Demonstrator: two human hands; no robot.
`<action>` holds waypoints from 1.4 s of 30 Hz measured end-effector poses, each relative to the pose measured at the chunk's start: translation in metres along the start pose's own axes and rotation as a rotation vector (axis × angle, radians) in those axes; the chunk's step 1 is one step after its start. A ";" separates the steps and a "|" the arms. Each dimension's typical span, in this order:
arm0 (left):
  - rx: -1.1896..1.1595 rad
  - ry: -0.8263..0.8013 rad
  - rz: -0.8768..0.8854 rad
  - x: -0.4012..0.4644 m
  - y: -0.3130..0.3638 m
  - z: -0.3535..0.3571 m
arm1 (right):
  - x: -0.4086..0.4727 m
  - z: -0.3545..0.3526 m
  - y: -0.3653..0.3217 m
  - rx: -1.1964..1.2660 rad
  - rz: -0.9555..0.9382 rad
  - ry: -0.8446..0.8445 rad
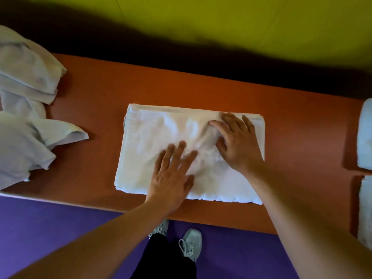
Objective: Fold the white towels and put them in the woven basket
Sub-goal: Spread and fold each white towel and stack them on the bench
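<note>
Your left hand (171,174) and right hand (237,141) flat, fingers spread, on folded white towel (153,137), crumpled towel heap (26,109) left on orange table (291,127), folded towels (365,137) at right edge

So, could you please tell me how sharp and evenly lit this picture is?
Head view: the left hand has motion-blurred fingers, the right hand is sharper; the folded towel is nearly blown out; a dark shadow runs behind the table, whose edges bow.

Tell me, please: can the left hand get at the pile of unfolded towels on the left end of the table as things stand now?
Probably yes. The left hand lies flat on the folded towel and holds nothing, and only bare orange table shows between it and the unfolded towels. Nothing stands in that path.
</note>
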State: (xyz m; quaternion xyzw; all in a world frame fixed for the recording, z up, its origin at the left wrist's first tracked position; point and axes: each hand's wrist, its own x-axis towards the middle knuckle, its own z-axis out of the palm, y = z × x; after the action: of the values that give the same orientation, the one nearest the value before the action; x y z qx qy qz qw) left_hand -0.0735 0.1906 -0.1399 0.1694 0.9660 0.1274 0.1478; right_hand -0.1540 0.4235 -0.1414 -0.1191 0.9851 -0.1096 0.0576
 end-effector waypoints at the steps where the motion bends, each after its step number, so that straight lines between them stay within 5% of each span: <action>1: -0.005 -0.001 -0.004 0.003 0.000 0.001 | 0.005 -0.003 0.005 -0.008 0.014 -0.013; 6: 0.070 -0.005 0.056 0.020 -0.012 -0.010 | 0.008 -0.015 0.012 0.048 0.164 -0.113; 17: 0.202 -0.039 0.158 0.045 -0.018 -0.041 | -0.128 0.012 -0.040 0.125 0.428 0.103; 21: 0.228 0.067 0.173 0.009 -0.011 -0.026 | -0.159 0.022 -0.067 0.079 0.504 0.133; 24: 0.181 0.097 0.215 -0.044 -0.003 -0.010 | -0.166 0.015 -0.070 -0.008 0.398 0.133; 27: 0.180 -0.045 0.252 -0.101 0.003 0.010 | -0.179 0.015 -0.066 0.071 0.203 0.094; 32: 0.284 -0.127 0.180 -0.123 0.002 0.030 | -0.215 0.017 -0.055 0.032 0.115 -0.266; 42: -0.287 0.095 0.013 -0.122 0.017 -0.003 | -0.222 0.011 -0.052 -0.118 0.058 -0.039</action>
State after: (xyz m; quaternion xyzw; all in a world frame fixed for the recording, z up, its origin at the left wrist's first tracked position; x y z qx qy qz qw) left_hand 0.0400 0.1608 -0.1024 0.1463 0.9427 0.2732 0.1237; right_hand 0.0735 0.4269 -0.1209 -0.0957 0.9916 -0.0475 0.0729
